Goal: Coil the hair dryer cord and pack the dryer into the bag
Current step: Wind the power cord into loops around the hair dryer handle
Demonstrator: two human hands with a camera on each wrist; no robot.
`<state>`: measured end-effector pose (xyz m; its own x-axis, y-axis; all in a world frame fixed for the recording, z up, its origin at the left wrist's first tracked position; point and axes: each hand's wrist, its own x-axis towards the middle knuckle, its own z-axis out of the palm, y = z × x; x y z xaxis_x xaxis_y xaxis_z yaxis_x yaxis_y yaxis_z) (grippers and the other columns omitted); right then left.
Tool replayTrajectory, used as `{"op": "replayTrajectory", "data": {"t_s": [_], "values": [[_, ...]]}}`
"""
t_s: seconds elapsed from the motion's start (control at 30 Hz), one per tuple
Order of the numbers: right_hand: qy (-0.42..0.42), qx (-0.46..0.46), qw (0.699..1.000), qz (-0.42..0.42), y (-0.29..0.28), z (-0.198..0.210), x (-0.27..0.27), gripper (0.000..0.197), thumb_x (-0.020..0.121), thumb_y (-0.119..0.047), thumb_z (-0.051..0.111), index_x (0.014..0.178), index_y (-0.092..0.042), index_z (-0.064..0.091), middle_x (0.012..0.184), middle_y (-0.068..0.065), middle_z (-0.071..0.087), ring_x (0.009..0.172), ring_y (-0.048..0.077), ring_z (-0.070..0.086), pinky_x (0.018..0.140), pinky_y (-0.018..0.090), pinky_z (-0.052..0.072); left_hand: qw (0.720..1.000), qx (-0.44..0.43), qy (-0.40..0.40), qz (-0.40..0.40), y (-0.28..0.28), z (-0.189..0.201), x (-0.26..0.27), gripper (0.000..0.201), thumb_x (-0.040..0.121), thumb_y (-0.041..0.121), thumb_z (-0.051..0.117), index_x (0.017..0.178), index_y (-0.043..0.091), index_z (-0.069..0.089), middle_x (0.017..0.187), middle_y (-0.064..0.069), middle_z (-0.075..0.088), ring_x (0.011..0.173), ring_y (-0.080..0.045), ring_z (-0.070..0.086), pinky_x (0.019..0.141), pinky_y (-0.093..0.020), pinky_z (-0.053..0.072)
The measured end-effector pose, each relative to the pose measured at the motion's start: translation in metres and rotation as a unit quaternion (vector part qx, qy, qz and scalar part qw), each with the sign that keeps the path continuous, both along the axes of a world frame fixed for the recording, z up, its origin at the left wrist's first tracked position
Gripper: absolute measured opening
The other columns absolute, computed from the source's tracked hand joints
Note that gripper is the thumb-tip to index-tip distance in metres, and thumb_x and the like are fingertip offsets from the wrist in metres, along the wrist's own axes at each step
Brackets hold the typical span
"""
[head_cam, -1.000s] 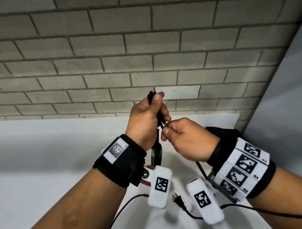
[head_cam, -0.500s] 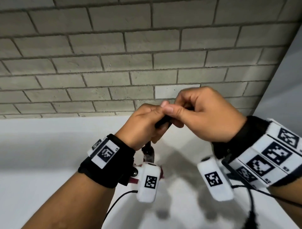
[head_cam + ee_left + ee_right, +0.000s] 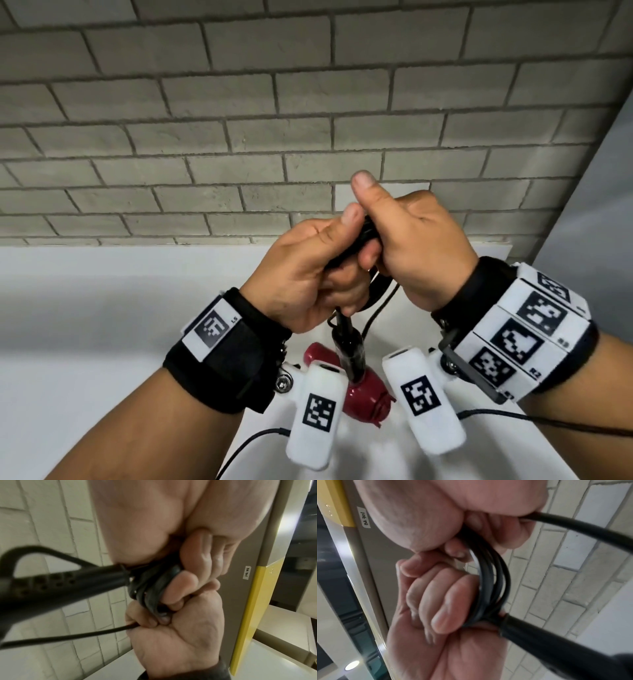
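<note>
Head view shows the left hand (image 3: 305, 274) closed round a bundle of black rubber-sheathed hair dryer cord (image 3: 356, 236), several loops pinched between its thumb and curled fingers, with the right hand (image 3: 414, 250) pressed against it, thumb raised and fingers curled round the free run of the same cord. In the left wrist view the loops (image 3: 149, 588) sit stacked over the left fingers (image 3: 181, 588) right where the cord leaves the black ribbed strain-relief sleeve (image 3: 68, 582) of the dryer. The right wrist view shows the same loops (image 3: 489, 582) with a strand leading off from the right hand. Below the left hand hangs the glossy dark-red hair dryer with a black handle (image 3: 363, 387), suspended by the handle and cord above the white counter (image 3: 102, 342); behind the left hand is a grey brick wall (image 3: 239, 120). No bag shows in any view, so packing looks some way off. The risk, as I judge it, lies in the small tight loops: if the left thumb eases while the right hand lays on another turn, the stack could spring open. The dryer's hanging weight also pulls on the sleeve, so a slack grip might let it drop onto the counter.
</note>
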<state>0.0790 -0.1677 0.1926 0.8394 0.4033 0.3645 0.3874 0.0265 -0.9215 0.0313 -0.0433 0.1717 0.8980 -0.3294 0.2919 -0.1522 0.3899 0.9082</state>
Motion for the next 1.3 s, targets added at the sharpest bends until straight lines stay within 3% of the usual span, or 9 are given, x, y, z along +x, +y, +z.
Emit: {"op": "replayTrajectory", "data": {"t_s": [0.2, 0.43, 0.57, 0.67, 0.8, 0.9, 1.07, 1.17, 1.3], "values": [[-0.058, -0.056, 0.997, -0.018, -0.005, -0.001, 0.003, 0.078, 0.093, -0.061, 0.039, 0.038, -0.011, 0.062, 0.04, 0.007, 0.064, 0.046, 0.021, 0.067, 0.067, 0.037, 0.057, 0.993, 0.07, 0.01, 0.099, -0.009, -0.002, -0.001, 0.049, 0.093, 0.04, 0.044, 0.056, 0.008, 0.046, 0.035, 0.005, 0.028, 0.031, -0.012, 0.021, 0.04, -0.031, 0.014], [-0.265, -0.118, 0.951, -0.104, -0.023, 0.02, 0.009, 0.071, 0.087, -0.055, 0.058, 0.039, -0.008, 0.036, 0.033, -0.003, 0.029, 0.033, 0.014, 0.028, 0.04, 0.022, 0.025, 0.987, 0.124, -0.02, 0.095, -0.008, -0.004, -0.007, 0.05, 0.092, 0.042, 0.046, 0.056, 0.007, 0.045, 0.041, -0.003, 0.025, 0.038, -0.022, 0.018, 0.044, -0.041, 0.009], [-0.23, -0.162, 0.953, 0.113, -0.046, 0.037, 0.021, 0.045, 0.08, -0.032, 0.071, 0.053, -0.004, 0.05, 0.046, 0.005, 0.039, 0.044, 0.014, 0.035, 0.044, 0.026, 0.032, 0.988, 0.118, -0.018, 0.095, 0.0, -0.001, -0.007, 0.049, 0.09, 0.043, 0.045, 0.056, 0.008, 0.047, 0.04, 0.003, 0.03, 0.034, -0.014, 0.024, 0.044, -0.039, 0.008], [-0.237, -0.22, 0.939, 0.12, -0.057, 0.046, 0.026, 0.02, 0.078, -0.031, 0.071, 0.074, -0.012, 0.075, 0.062, 0.006, 0.067, 0.057, 0.014, 0.058, 0.056, 0.027, 0.046, 0.987, 0.117, -0.003, 0.112, 0.009, 0.001, -0.006, 0.05, 0.091, 0.043, 0.045, 0.053, 0.01, 0.05, 0.039, 0.004, 0.031, 0.03, -0.012, 0.026, 0.044, -0.04, 0.01], [-0.176, -0.219, 0.946, 0.158, -0.053, 0.037, 0.028, 0.036, 0.086, -0.037, 0.061, 0.058, -0.014, 0.061, 0.052, 0.01, 0.051, 0.049, 0.026, 0.045, 0.051, 0.035, 0.04, 0.987, 0.121, -0.017, 0.101, 0.01, 0.001, -0.006, 0.05, 0.092, 0.042, 0.046, 0.051, 0.013, 0.052, 0.039, 0.004, 0.031, 0.028, -0.011, 0.03, 0.043, -0.037, 0.017], [0.033, -0.074, 0.975, 0.208, -0.038, 0.019, 0.023, 0.04, 0.083, -0.02, 0.054, 0.045, -0.019, 0.041, 0.043, -0.005, 0.03, 0.045, 0.016, 0.019, 0.047, 0.029, 0.016, 0.991, 0.106, -0.016, 0.083, 0.007, 0.004, -0.005, 0.05, 0.092, 0.039, 0.047, 0.051, 0.012, 0.053, 0.038, 0.004, 0.032, 0.028, -0.012, 0.029, 0.042, -0.035, 0.019], [0.084, -0.04, 0.984, 0.149, -0.025, -0.002, 0.015, 0.032, 0.088, -0.032, 0.051, 0.061, -0.017, 0.044, 0.048, -0.005, 0.032, 0.034, 0.005, 0.026, 0.035, 0.016, 0.019, 0.997, 0.035, 0.019, 0.073, 0.007, 0.004, 0.001, 0.051, 0.093, 0.042, 0.039, 0.054, 0.011, 0.05, 0.034, 0.008, 0.028, 0.028, -0.011, 0.019, 0.04, -0.027, 0.021], [0.041, -0.059, 0.989, 0.13, -0.018, -0.007, 0.005, 0.05, 0.104, -0.034, 0.03, 0.091, 0.006, 0.057, 0.046, -0.013, 0.047, 0.031, 0.003, 0.045, 0.035, 0.007, 0.03, 0.998, -0.013, 0.035, 0.047, 0.008, 0.003, 0.004, 0.051, 0.092, 0.045, 0.038, 0.055, 0.011, 0.048, 0.033, 0.009, 0.027, 0.029, -0.013, 0.015, 0.039, -0.026, 0.021], [0.063, 0.024, 0.998, 0.01, -0.004, -0.017, -0.002, 0.069, 0.096, -0.05, 0.037, 0.06, 0.007, 0.051, 0.045, 0.004, 0.047, 0.036, 0.014, 0.045, 0.044, 0.025, 0.04, 0.998, -0.034, 0.046, 0.032, -0.002, 0.002, 0.004, 0.05, 0.087, 0.049, 0.043, 0.054, 0.012, 0.047, 0.032, 0.008, 0.028, 0.026, -0.011, 0.02, 0.04, -0.029, 0.019]]}}
